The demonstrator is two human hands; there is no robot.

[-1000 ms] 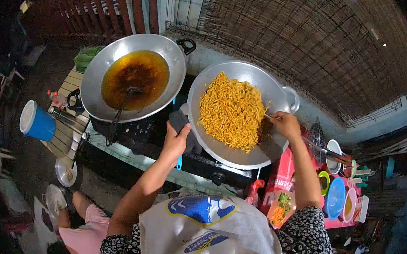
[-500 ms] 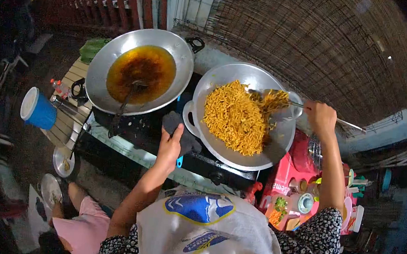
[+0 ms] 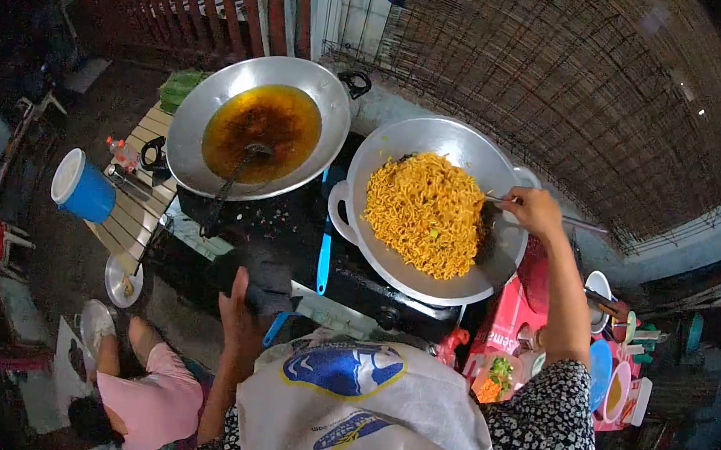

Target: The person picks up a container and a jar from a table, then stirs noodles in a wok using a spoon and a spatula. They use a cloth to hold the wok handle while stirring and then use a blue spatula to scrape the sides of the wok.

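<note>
My right hand [image 3: 535, 213] is closed around the long metal handle [image 3: 583, 225] of a spatula. The spatula's head is hidden among yellow noodles [image 3: 425, 218] heaped in a large silver wok [image 3: 384, 146]. My left hand [image 3: 237, 313] is low in front of the stove, somewhat blurred, gripping a dark cloth [image 3: 261, 281]. A blue-handled utensil [image 3: 324, 256] lies on the black stove [image 3: 349, 262] between the two woks. On the left, a second wok [image 3: 188, 137] holds brown-orange oil [image 3: 292, 125], with a dark strainer-like ladle [image 3: 231, 184] resting in it.
A slatted table [image 3: 132, 235] at left carries a blue tub [image 3: 89, 193] and a bottle [image 3: 124, 153]. A person in pink [image 3: 148, 399] sits low at left near plates. At right, a red table [image 3: 483, 343] bears chopped vegetables [image 3: 493, 381] and bowls. A bamboo screen [image 3: 560, 97] stands behind.
My left hand has moved down and left with the cloth, away from the noodle wok's handle. My right hand has shifted slightly left and down; the spatula's head has gone under the noodles.
</note>
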